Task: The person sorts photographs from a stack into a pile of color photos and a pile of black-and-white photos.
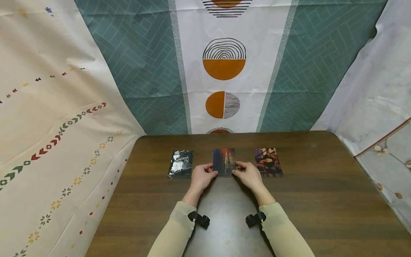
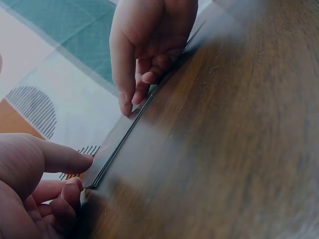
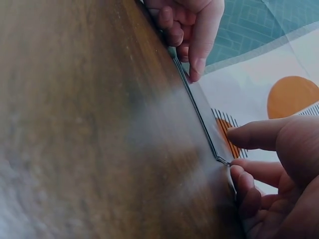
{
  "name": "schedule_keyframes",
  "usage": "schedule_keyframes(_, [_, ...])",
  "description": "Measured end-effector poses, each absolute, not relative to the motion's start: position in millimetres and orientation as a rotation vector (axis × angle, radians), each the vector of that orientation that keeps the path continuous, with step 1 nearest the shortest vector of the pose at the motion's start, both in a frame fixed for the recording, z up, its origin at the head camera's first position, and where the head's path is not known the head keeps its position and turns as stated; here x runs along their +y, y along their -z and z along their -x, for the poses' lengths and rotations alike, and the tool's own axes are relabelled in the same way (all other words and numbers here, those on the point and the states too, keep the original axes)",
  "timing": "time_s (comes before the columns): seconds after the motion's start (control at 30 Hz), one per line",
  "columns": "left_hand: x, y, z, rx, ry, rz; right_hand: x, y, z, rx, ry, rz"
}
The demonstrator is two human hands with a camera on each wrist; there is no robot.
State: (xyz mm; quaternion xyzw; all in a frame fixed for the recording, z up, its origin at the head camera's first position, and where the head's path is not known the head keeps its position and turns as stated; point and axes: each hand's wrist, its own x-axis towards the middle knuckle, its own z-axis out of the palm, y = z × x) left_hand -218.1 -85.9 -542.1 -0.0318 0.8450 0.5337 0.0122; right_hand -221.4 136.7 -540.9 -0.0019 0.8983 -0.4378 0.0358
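The middle picture card [image 1: 223, 162], dark blue with red and a streak of golden light, lies upright-facing on the table between both hands. My left hand [image 1: 201, 176] pinches its left edge near the lower corner, thumb above and fingers curled at the side. At the opposite edge my right hand [image 1: 249, 175] pinches it the same way. The near edge of the card [image 2: 122, 142] shows as thin dark layers low over the wood in the left wrist view. Left of it lies a black-and-white picture card [image 1: 181, 164]; to the right, a purple and orange-red one [image 1: 269, 162].
The brown wooden table [image 1: 321, 214] has rounded far corners. A green and white patterned cloth [image 1: 144, 71] hangs behind its far edge, with pale cloths at both sides. Black wrist straps with small cameras [image 1: 203, 221] sit over the sleeves.
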Motion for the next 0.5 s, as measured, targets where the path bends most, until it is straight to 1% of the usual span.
schedule_keyframes(0.3, [-86.7, 541.0, 218.3, 2.599, -1.701, 0.139, 136.0, 540.5, 222.0, 2.686, 1.440, -0.039])
schedule_keyframes(0.5, [-87.2, 539.6, 218.8, 2.619, -1.669, 0.107, 135.0, 538.9, 220.6, 2.726, 1.400, -0.030])
